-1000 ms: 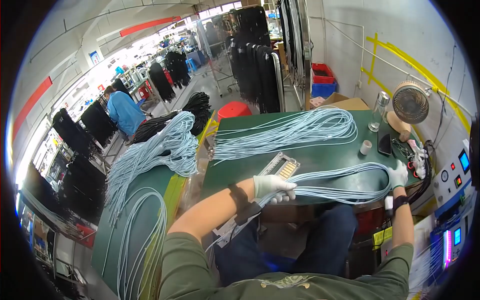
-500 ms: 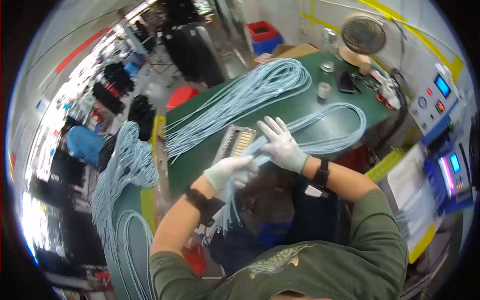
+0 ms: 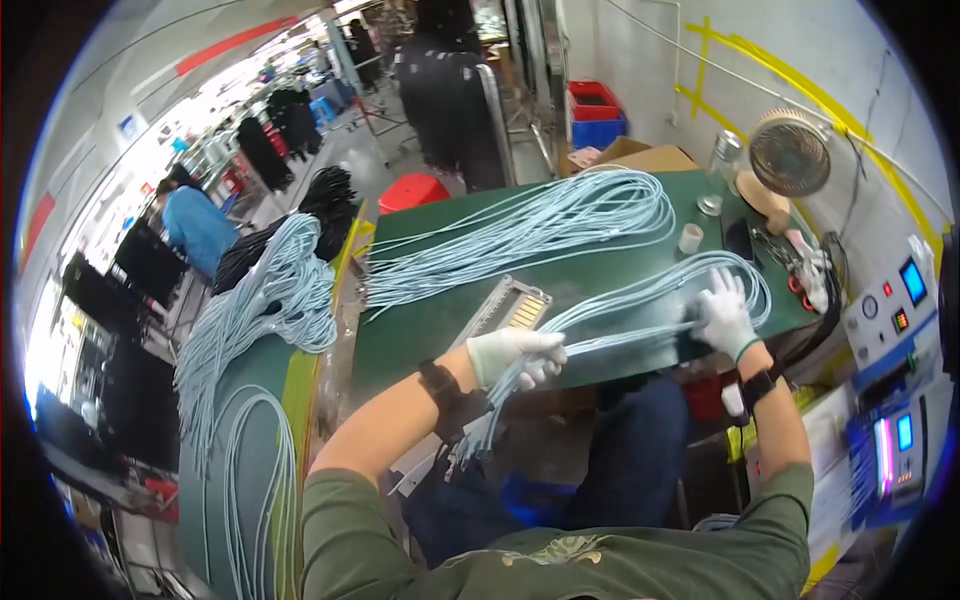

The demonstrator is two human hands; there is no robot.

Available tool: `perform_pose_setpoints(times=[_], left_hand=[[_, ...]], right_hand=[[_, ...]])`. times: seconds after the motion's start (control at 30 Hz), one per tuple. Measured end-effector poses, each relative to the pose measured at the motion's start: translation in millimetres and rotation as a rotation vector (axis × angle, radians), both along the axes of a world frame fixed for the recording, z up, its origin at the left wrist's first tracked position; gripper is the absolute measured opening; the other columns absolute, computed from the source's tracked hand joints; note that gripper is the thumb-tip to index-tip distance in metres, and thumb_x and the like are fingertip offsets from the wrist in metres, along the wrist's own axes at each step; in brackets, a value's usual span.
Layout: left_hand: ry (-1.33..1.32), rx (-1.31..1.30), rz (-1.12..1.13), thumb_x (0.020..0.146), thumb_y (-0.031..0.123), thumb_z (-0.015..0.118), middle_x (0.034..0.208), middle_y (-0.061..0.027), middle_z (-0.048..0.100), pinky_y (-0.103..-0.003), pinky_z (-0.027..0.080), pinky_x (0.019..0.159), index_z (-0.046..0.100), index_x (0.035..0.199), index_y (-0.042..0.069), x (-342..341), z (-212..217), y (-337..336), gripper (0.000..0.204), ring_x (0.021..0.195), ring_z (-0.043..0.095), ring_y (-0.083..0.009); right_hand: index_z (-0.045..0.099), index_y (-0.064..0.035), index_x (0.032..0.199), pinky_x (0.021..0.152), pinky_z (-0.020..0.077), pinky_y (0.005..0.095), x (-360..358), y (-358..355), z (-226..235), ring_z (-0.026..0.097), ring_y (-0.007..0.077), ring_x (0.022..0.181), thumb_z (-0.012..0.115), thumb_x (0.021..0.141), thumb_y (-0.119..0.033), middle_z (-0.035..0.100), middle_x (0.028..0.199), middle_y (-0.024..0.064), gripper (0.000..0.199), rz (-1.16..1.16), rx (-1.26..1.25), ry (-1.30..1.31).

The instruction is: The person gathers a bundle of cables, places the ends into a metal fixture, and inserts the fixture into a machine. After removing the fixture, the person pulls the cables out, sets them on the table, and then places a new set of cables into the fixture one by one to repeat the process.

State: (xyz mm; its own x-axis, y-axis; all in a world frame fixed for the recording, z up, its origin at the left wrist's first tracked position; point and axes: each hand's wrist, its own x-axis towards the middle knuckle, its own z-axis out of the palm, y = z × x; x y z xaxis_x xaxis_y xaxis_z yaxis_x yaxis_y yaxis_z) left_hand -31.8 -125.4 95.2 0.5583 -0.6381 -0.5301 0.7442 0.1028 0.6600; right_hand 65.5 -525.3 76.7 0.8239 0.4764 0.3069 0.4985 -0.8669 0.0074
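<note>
My left hand (image 3: 515, 355), in a white glove, is closed around a bundle of light blue cables (image 3: 620, 310) near the front edge of the green table (image 3: 430, 320). The cable ends hang down below that hand. My right hand (image 3: 725, 312), also gloved, lies with fingers spread on the same bundle further right, where the cables loop back. A grey comb-like fixture (image 3: 512, 308) with a yellowish end lies just behind my left hand.
A second coil of blue cables (image 3: 540, 225) lies across the back of the table. A small fan (image 3: 790, 155), a jar (image 3: 722, 165) and a white roll (image 3: 690, 238) stand at the right. A test machine (image 3: 895, 330) is at far right. More cables (image 3: 260, 300) cover the left bench.
My right hand has slid to the right along the bundle, away from my left hand. The view has swung, and my left hand keeps its grip on the cables.
</note>
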Motion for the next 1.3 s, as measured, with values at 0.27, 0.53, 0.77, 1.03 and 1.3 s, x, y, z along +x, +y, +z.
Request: perform_pose_setpoints(times=[0.27,0.53,0.77,1.03,1.3], left_hand=[[0.034,-0.081,-0.070,0.103,0.036,0.056,0.085,-0.0043,0.058,-0.020,0.039,0.047,0.065,0.095,0.005,-15,10,-21,0.033,0.058,0.045,-0.0053],[-0.108,-0.040,0.000,0.099,0.037,0.060,0.093,-0.0096,0.066,-0.034,0.059,0.065,0.066,0.101,0.002,-46,27,27,0.036,0.076,0.063,-0.0155],[-0.513,0.793,-0.070,0.089,0.028,0.073,0.086,-0.0128,0.070,-0.038,0.058,0.073,0.069,0.103,-0.002,-26,62,130,0.033,0.078,0.071,-0.0235],[-1.469,1.693,0.495,0.078,0.025,0.075,0.102,-0.0098,0.066,-0.040,0.051,0.089,0.071,0.102,0.011,-43,-27,120,0.028,0.101,0.062,-0.0322],[-1.021,1.572,0.383,0.085,0.031,0.071,0.089,-0.0123,0.063,-0.043,0.052,0.078,0.067,0.103,0.013,-138,-40,88,0.026,0.086,0.065,-0.0328]], right_hand=[[0.072,-0.0164,0.101,0.112,0.0323,0.0564,-52,152,30,0.041,0.0494,0.134,0.086,0.058,-0.028,0.048,0.141,0.0277,0.046,0.789,0.112,-0.078],[0.071,-0.0151,0.086,0.061,0.0479,0.0433,-27,171,-9,0.060,0.0315,0.068,0.070,0.070,-0.009,0.056,0.074,0.0078,0.017,0.832,0.478,-0.019],[0.072,-0.0121,0.090,0.065,0.0508,0.0437,12,134,-18,0.063,0.0340,0.077,0.066,0.070,0.000,0.060,0.083,0.0103,0.024,0.595,0.318,-0.002],[0.073,-0.0129,0.092,0.074,0.0496,0.0431,24,122,-28,0.060,0.0315,0.084,0.075,0.081,-0.027,0.057,0.084,0.0101,0.018,0.440,0.133,0.168],[0.077,-0.0138,0.095,0.078,0.0456,0.0433,42,99,-36,0.056,0.0333,0.090,0.067,0.086,-0.049,0.055,0.081,0.0102,0.038,0.551,0.273,0.227]])
